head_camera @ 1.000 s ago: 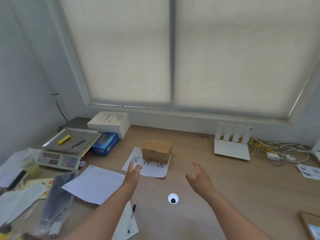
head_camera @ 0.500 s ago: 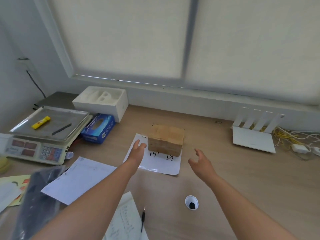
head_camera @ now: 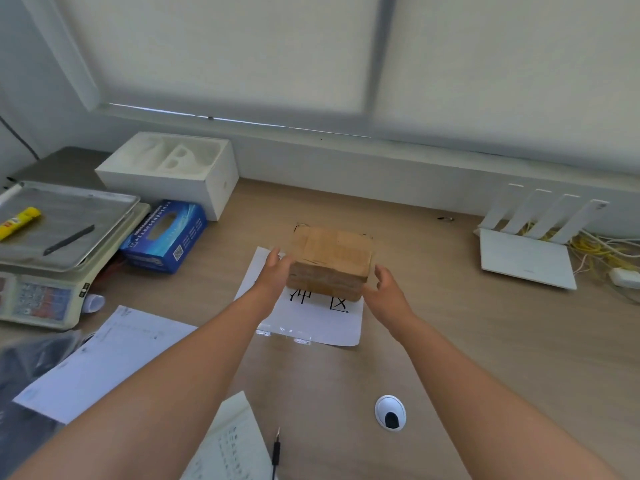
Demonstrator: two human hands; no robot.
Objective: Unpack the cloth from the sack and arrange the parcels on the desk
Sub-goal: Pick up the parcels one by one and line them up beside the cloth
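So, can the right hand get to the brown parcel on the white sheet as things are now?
Probably yes. The right hand is open beside the brown parcel, at its right edge, and nothing lies between them. Whether it already touches cannot be told. The left hand is at the opposite side.

Parcel (head_camera: 330,261) on sheet (head_camera: 311,317); tissue box (head_camera: 164,237) left; router (head_camera: 526,258) right

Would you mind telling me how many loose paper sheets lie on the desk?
3: the printed sheet under the brown parcel, a blank sheet at left, and a form at the near edge. Others may be hidden.
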